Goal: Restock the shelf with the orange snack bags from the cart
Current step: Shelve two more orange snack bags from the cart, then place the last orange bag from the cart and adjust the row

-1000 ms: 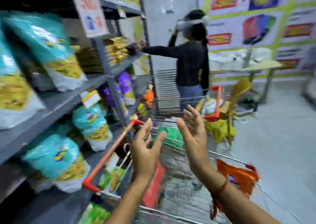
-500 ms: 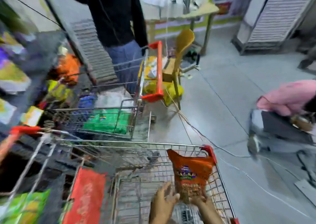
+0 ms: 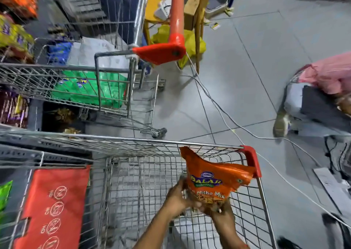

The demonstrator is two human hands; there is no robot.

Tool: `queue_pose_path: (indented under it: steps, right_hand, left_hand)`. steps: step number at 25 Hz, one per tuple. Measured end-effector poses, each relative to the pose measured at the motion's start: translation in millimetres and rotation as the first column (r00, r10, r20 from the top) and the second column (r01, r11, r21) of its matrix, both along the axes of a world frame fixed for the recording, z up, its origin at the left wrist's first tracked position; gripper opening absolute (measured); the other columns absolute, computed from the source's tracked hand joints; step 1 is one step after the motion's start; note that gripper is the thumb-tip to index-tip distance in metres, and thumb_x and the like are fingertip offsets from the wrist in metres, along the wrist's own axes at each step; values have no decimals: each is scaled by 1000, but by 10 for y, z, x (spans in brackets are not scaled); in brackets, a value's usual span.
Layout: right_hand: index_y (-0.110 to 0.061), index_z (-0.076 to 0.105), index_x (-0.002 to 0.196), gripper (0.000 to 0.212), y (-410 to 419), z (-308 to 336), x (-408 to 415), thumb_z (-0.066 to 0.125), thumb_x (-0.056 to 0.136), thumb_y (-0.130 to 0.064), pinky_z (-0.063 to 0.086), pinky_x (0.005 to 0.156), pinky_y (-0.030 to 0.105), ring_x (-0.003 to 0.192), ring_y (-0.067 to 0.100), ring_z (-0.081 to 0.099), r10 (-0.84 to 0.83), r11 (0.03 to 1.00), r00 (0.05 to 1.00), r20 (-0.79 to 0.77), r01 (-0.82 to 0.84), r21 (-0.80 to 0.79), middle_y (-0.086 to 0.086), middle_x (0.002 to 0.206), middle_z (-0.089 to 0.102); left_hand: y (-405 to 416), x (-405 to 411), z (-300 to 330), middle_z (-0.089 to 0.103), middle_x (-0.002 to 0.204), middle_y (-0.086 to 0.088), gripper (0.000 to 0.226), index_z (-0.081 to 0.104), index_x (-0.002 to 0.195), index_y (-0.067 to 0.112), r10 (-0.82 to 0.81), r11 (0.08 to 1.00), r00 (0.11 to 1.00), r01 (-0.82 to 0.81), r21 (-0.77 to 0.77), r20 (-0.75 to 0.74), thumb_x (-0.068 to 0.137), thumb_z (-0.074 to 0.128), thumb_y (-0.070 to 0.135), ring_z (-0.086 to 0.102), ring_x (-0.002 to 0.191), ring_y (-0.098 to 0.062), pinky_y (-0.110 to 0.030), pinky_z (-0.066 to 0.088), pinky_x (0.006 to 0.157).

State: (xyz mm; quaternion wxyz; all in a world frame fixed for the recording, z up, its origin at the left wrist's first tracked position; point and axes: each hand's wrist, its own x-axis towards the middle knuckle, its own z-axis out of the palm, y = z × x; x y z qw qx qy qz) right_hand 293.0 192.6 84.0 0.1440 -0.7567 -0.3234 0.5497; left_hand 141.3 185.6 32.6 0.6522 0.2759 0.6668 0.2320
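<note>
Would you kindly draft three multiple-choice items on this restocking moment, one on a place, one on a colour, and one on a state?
1. Where is the orange snack bag?
A. On the floor
B. Over the near cart's right front corner
C. On a shelf

2. What colour are the packets in the far cart?
A. Green
B. Pink
C. Black

3. How is the orange snack bag held?
A. Left hand only
B. Lying loose, untouched
C. Both hands, at its lower end

Answers:
1. B, it hangs inside the wire basket beside the red corner guard.
2. A, green packs show through the far cart's wire.
3. C, the left hand and right hand both grip its bottom.
</note>
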Motion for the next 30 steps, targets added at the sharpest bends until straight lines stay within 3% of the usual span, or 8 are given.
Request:
queue_pose_path:
  steps: [5, 8, 10, 14, 18, 22, 25, 30]
  right_hand:
    - [-17, 54, 123, 90, -62, 244, -201, 82, 39, -30, 46, 62, 23, 84, 12, 61, 18, 1000, 993, -113, -18, 0, 7, 102, 66]
    - [-28, 59, 113, 71, -287, 463, -390, 89, 49, -20, 54, 71, 32, 94, 20, 66, 72, 995, 972, -223, -54, 84, 8, 109, 71]
    - [-25, 58, 117, 69, -367, 594, -546, 89, 59, -3, 56, 63, 21, 94, 17, 66, 122, 984, 948, -293, -77, 160, 4, 109, 69]
    - [-27, 57, 109, 75, -761, 1290, -1002, 88, 43, -9, 49, 64, 18, 86, 5, 61, 343, 903, 853, -393, -185, 387, 1, 99, 69]
    - [-51, 66, 101, 69, -1354, 2015, -1520, 89, 59, -1, 55, 70, 19, 91, 10, 69, 589, 743, 676, -442, -238, 626, -12, 94, 78]
    - [-35, 61, 124, 78, -2081, 3257, -2008, 88, 51, -31, 52, 96, 35, 111, 11, 66, 803, 535, 429, -413, -214, 817, -8, 116, 73]
    - [-34, 64, 121, 74, -2610, 4157, -2294, 85, 50, -44, 50, 86, 21, 97, 1, 67, 905, 380, 252, -342, -122, 917, -20, 107, 74]
    - [-38, 68, 106, 53, -3444, 5271, -2686, 90, 61, -23, 54, 84, 26, 98, -1, 69, 978, 203, -36, -204, -27, 979, -19, 102, 76]
  left_hand:
    - [-174, -265, 354, 67, 119, 15, 77, 53, 114, 44, 80, 995, 996, -78, 62, -32, 47, 91, 36, 60, 116, -11, -31, 52, 95]
    - [-416, -545, 762, 66, 122, 15, 79, 51, 115, 48, 135, 981, 986, -119, 151, -100, 47, 91, 40, 60, 117, -11, -33, 51, 98]
    - [-589, -728, 982, 67, 123, 16, 86, 53, 121, 41, 193, 964, 969, -158, 214, -153, 44, 91, 45, 60, 117, -10, -37, 51, 100]
    - [-1370, -1096, 1827, 69, 120, 7, 77, 58, 121, 36, 406, 840, 890, -272, 469, -210, 52, 92, 36, 62, 117, -16, -50, 47, 102]
    - [-2304, -1419, 2966, 70, 120, 8, 86, 56, 126, 28, 655, 640, 713, -349, 684, -249, 48, 92, 36, 63, 115, -15, -37, 50, 100]
    - [-3336, -1579, 4306, 72, 116, 9, 75, 59, 123, 20, 842, 441, 460, -282, 852, -283, 55, 88, 32, 65, 110, -8, -23, 50, 92]
    - [-4083, -1604, 5172, 74, 110, 9, 63, 61, 119, 26, 931, 289, 283, -190, 938, -229, 61, 87, 21, 68, 104, -7, -27, 52, 90]
    - [-5140, -1565, 6126, 73, 106, 24, 60, 59, 116, 37, 991, 132, 22, -73, 989, -131, 65, 86, 19, 67, 104, 1, -17, 52, 87]
